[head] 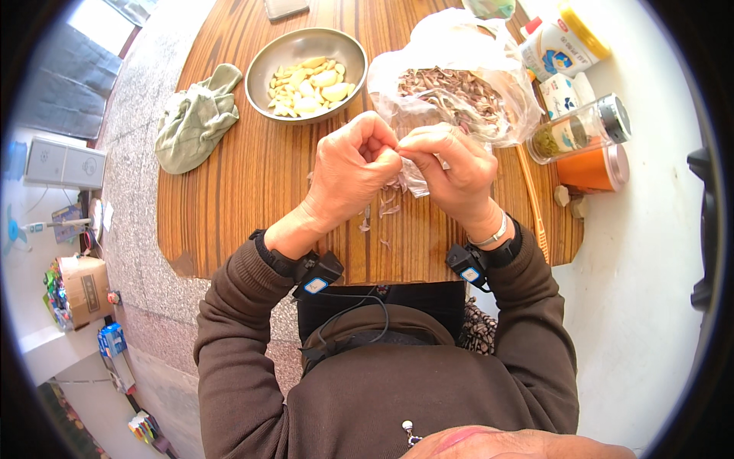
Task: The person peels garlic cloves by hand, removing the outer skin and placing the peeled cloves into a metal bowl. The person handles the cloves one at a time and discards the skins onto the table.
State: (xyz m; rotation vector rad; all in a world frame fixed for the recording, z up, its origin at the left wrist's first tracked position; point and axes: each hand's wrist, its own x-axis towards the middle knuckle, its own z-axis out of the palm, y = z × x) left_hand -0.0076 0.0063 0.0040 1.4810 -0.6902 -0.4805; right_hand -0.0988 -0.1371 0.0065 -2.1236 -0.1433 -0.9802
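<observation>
My left hand (355, 166) and my right hand (450, 166) meet fingertip to fingertip above the wooden table (258, 229). Both pinch at one small spot, probably a garlic clove, which the fingers mostly hide. Peeled garlic cloves (307, 86) lie in a metal bowl (250, 94) beyond my left hand. Behind my right hand, an open clear plastic bag (524, 115) holds many dry purplish garlic skins (459, 94). Loose bits of skin (389, 207) are scattered on the table below my hands.
A crumpled green cloth item (198, 123) lies left of the bowl. Along the right edge stand or lie a white can with a yellow lid (565, 43), a clear tea bottle (573, 135), an orange canister (593, 169) and a long ridged stick (530, 198). A flat device (285, 8) rests at the far edge.
</observation>
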